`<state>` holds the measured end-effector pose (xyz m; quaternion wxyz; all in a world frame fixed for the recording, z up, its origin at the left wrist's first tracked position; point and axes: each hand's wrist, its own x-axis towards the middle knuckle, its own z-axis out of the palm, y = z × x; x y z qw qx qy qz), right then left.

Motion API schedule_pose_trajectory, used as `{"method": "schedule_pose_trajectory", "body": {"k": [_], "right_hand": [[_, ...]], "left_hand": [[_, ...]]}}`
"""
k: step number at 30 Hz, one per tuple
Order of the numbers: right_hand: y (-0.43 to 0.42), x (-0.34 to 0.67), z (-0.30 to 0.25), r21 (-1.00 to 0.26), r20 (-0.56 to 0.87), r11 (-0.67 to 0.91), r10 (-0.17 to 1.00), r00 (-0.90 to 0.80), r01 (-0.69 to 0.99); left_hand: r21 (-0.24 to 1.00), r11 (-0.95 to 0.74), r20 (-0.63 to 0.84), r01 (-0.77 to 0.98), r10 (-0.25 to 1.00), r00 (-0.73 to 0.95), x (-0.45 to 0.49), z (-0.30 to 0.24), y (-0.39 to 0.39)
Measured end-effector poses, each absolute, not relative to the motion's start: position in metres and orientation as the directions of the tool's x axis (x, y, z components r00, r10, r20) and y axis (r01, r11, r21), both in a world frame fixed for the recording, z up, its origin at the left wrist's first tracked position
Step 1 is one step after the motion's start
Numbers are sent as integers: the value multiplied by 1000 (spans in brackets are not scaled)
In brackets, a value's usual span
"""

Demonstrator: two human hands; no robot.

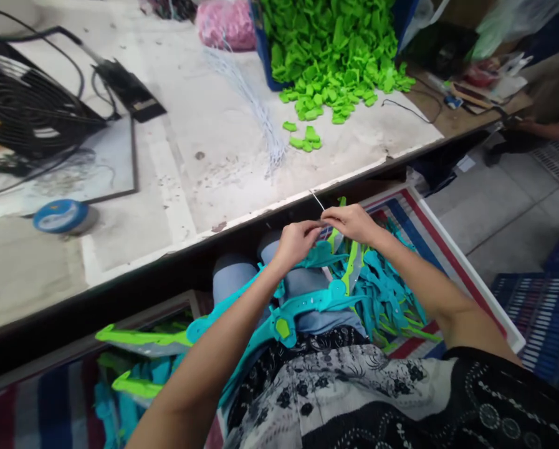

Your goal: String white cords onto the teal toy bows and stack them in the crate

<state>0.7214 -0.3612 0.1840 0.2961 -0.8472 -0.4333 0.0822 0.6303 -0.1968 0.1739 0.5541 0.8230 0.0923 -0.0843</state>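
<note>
In the head view my right hand (351, 222) is closed in a pinch on a thin white string (317, 200), whose end sticks up past the fingers. My left hand (300, 242) meets it fingertip to fingertip, also pinched, apparently on the same string; the exact grip is hidden. Turquoise toy bows (307, 304) with lime-green tips lie across my lap under both forearms. A green bow tip (353, 267) stands just below my right hand.
On the table (223, 156) lie a bundle of white strings (265, 128), loose green plastic pieces (307, 140) spilling from a blue bin (262, 50), a blue-lidded tin (60, 216) and a black fan (36, 100). More turquoise parts (382, 293) fill a striped-lined tray (470, 274) at right.
</note>
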Motion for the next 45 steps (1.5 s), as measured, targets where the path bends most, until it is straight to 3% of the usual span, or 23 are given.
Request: {"method": "schedule_pose_trajectory", "body": {"k": [5,10,14,18,21,23,25,28,31,34,39,45], "right_hand": [[-381,704,162,-914,135,-287,450,883,286],[-387,701,145,-989,2,-143,268,963,42],[-390,705,141,-995,-84,-66,216,973,-71],[-395,708,142,-984,-174,-27,349,921,-176],[-401,713,142,-989,-127,-120,422,898,-83],[-405,723,139,-977,-51,-212,363,930,29],[-407,738,135,-941,49,-314,250,967,129],[-404,763,125,-864,204,-437,150,968,250],[-398,781,116,-809,269,-486,193,944,330],[-395,787,112,-744,272,-561,242,931,363],[-398,787,111,-634,248,-659,323,913,405],[-397,790,109,-570,245,-706,341,907,420]], "left_hand": [[905,55,-417,421,-65,906,639,157,-228],[923,118,-380,367,120,917,645,144,-240],[914,89,-388,395,-89,917,650,143,-241],[942,-11,-334,337,-171,927,656,144,-236],[960,-151,-265,236,-218,939,667,140,-232],[962,-156,-247,222,-161,956,680,134,-231],[958,-35,-284,284,-4,959,697,127,-233],[850,266,-502,454,151,852,725,117,-240],[691,439,-658,574,55,751,744,111,-250],[623,510,-680,593,-20,733,751,108,-259],[613,538,-676,579,-23,737,752,104,-265],[643,530,-647,552,-9,762,752,102,-266]]}}
